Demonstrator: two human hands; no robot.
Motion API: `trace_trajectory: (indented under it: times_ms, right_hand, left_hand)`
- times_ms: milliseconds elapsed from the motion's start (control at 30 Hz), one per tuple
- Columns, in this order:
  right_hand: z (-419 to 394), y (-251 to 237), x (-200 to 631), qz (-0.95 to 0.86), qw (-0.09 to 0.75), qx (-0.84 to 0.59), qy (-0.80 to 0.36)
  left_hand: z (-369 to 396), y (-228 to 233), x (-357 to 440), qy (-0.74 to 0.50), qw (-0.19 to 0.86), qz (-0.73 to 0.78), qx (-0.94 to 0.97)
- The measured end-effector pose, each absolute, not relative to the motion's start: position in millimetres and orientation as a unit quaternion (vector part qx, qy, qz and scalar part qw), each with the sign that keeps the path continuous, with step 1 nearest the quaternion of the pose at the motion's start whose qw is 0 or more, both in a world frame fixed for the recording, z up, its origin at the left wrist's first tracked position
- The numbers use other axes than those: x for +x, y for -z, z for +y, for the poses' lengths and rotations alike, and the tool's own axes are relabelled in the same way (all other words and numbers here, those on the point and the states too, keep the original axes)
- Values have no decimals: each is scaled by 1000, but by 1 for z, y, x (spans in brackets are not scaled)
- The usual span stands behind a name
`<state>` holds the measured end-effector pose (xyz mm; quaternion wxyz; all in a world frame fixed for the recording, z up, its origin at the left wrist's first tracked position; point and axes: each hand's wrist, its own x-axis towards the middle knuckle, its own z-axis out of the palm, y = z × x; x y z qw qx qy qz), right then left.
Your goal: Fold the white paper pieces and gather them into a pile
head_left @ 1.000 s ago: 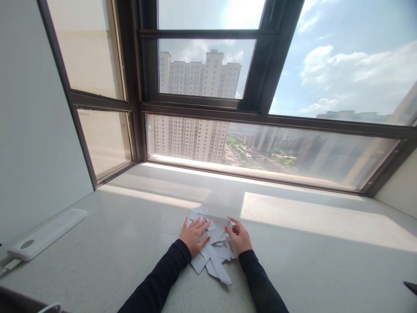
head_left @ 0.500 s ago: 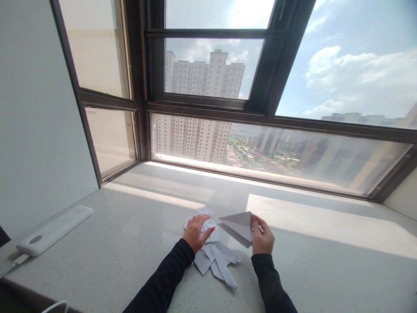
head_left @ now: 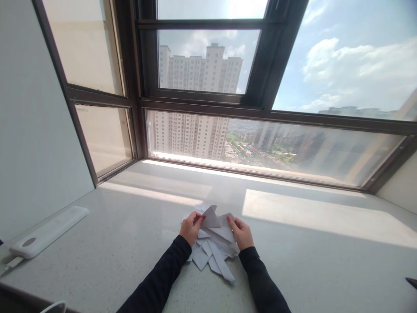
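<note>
A heap of folded white paper pieces (head_left: 213, 256) lies on the pale stone sill (head_left: 130, 234) just in front of me. Above the heap I hold one folded white paper (head_left: 216, 221) between both hands. My left hand (head_left: 190, 228) pinches its left flap, which stands up in a point. My right hand (head_left: 241, 232) grips its right edge. Both arms wear dark sleeves.
A white power bank (head_left: 45, 232) with a cable lies at the sill's left edge, by the wall. Dark window frames (head_left: 260, 113) close the back and left. A dark object (head_left: 411, 282) pokes in at the right edge. A sunlit patch covers the sill's right part.
My right hand had lifted one folded paper off to the right; now it is back over the heap and my left hand has taken hold of its left flap.
</note>
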<state>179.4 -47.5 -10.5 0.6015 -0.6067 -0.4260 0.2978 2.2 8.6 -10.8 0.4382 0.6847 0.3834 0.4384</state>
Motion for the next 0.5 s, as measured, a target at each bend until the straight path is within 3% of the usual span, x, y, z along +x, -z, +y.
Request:
trace_trajectory:
  times_ms: [133, 233, 367, 500]
  right_hand:
    - [-47, 15, 195, -286, 713, -613, -185]
    - [-48, 11, 193, -262, 752, -578, -180]
    - [-52, 4, 174, -397, 676, -578, -225]
    - [-56, -1, 160, -501, 573, -636, -122]
  left_hand:
    - [12, 13, 2, -450, 477, 392, 645]
    - [11, 12, 3, -444, 506, 382, 633]
    - [3, 8, 7, -413, 548, 345, 640]
    - [-2, 3, 8, -357, 658, 282, 600]
